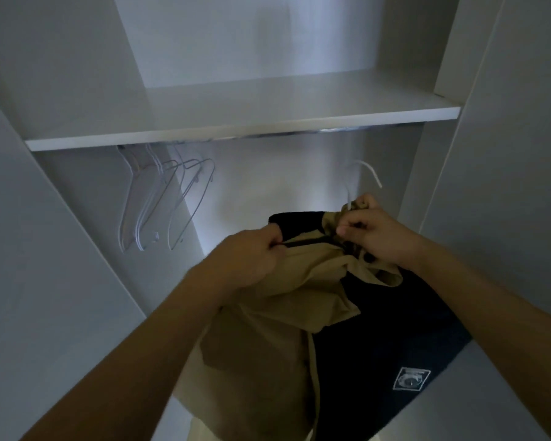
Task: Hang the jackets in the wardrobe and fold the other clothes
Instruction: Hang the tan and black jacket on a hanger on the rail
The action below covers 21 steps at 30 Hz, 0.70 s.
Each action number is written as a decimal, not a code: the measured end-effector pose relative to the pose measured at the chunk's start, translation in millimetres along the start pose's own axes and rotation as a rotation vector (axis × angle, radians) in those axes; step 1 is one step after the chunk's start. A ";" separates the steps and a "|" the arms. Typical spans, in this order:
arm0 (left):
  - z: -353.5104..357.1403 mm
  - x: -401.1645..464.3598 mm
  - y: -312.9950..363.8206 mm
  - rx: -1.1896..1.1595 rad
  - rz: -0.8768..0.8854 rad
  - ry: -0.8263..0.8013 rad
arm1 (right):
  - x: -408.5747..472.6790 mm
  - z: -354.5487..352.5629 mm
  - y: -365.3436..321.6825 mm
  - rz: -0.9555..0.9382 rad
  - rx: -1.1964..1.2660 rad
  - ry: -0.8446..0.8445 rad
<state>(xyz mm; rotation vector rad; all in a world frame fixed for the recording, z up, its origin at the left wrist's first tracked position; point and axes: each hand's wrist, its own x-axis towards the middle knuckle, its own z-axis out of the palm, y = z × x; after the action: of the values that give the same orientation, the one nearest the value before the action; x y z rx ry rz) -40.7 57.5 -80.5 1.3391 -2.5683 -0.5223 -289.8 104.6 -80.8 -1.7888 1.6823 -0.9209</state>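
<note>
A tan and dark navy jacket (299, 300) hangs in front of me inside the open white wardrobe (242, 122). My left hand (252, 253) grips the jacket's shoulder edge at a black trim. My right hand (372, 230) pinches the collar where a white hanger (368, 171) rises out of it, its hook below the chrome rail (299, 132). The navy part carries a small white square logo (411, 378) at the lower right. Most of the hanger is hidden inside the jacket.
Several white wire hangers (163, 202) hang from the rail at the left. A white shelf (268, 100) sits just above the rail. Wardrobe side panels stand close on both sides, with open rail between the hangers and the jacket.
</note>
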 end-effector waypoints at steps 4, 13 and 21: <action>40.9 6.2 22.2 -0.330 0.062 0.029 | 3.7 9.1 -9.6 0.047 0.198 -0.011; 15.7 -20.1 -14.3 -0.289 -0.004 -0.037 | -5.0 -13.9 5.5 0.031 -0.111 0.029; 46.0 15.7 17.2 -0.580 -0.038 0.056 | -4.1 -6.0 -27.4 0.251 0.818 -0.173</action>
<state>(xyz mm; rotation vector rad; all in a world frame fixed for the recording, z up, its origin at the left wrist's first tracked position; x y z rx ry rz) -77.8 63.6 -115.7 1.1639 -2.1015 -1.1109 -276.7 111.9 -56.7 -1.0462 1.1332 -1.0875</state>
